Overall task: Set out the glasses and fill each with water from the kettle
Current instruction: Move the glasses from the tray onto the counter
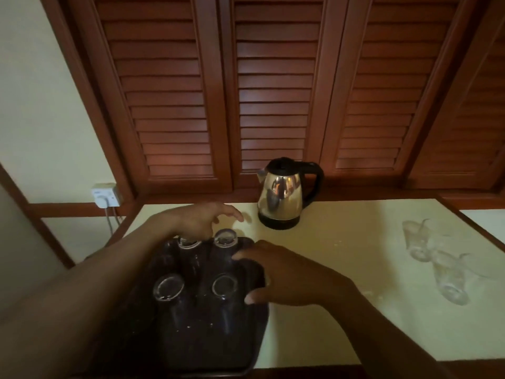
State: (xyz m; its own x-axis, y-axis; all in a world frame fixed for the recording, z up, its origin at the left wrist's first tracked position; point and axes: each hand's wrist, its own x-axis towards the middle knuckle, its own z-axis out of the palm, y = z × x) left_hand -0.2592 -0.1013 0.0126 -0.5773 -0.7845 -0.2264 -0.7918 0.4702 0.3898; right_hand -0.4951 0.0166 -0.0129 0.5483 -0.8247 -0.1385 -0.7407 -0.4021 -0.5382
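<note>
Four clear, thin-walled drinking glasses (224, 285) stand on a dark rectangular tray (218, 346), directly beneath both hands. The left hand (199, 220) and right hand (287, 274) hover loose-fingered, grasping nothing. The glasses are probably light, slick and fragile, so each is best held around its side wall.

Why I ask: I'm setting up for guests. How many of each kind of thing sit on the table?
Glasses: 6, four on the tray, two on the table at the right
Kettle: 1
Tray: 1
Total: 8
</note>
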